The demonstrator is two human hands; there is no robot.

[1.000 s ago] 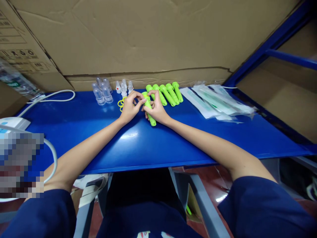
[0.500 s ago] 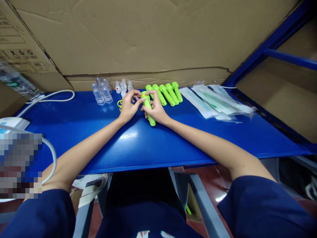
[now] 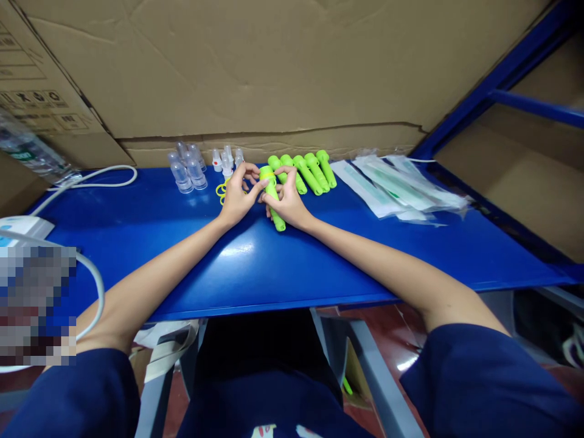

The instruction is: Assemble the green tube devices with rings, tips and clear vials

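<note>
A lime-green flashlight-shaped tube is tilted between my hands, its wide head pointing away from me. A yellow ring sits around the neck below that head. My right hand is wrapped round the tube's body. With thumb and fingers, my left hand grips the head end at the ring. Loose yellow rings lie just left of my left hand, partly covered by it. Beyond my right hand, several similar green tubes lie side by side.
Clear plastic cups and smaller clear pieces stand at the back left of the blue table. Plastic-wrapped packets lie to the right. A white cable loops by my left forearm. Cardboard walls the back.
The yellow ring has moved down from the head's rim to the neck. Both hands stay nearly in place, with the fingers shifted slightly.
</note>
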